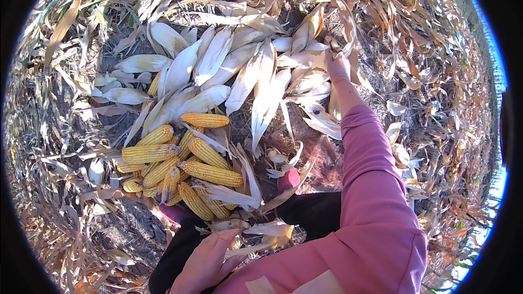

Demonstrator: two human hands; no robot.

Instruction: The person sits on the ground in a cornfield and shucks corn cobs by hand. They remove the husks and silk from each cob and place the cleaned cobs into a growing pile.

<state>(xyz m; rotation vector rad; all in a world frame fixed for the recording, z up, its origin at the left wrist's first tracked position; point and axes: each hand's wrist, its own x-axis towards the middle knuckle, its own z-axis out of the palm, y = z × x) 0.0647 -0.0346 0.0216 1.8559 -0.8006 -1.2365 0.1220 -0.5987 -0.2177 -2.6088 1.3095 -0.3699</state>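
My right hand (338, 64) is stretched out to the upper right, its fingers closed round the stem end of a dry husk-covered corn ear (316, 63). Near my lap, my left hand (210, 257) holds nothing, its fingers extended and the thumb apart. Beyond it lies a pile of husked yellow corn cobs (212, 173). Many ears still in pale husks (216, 57) lie across the ground above the pile. A single husked cob (205, 120) rests at the pile's top edge, and another (154, 84) shows partly beneath husks on the left.
Loose dry husks (249, 175) lie beside the pile and between my legs. My red shoes (289, 179) stand close to the cobs. Dry corn stalks and leaves (392, 4) cover the ground around, with reddish corn silk (327, 159) right of the shoes.
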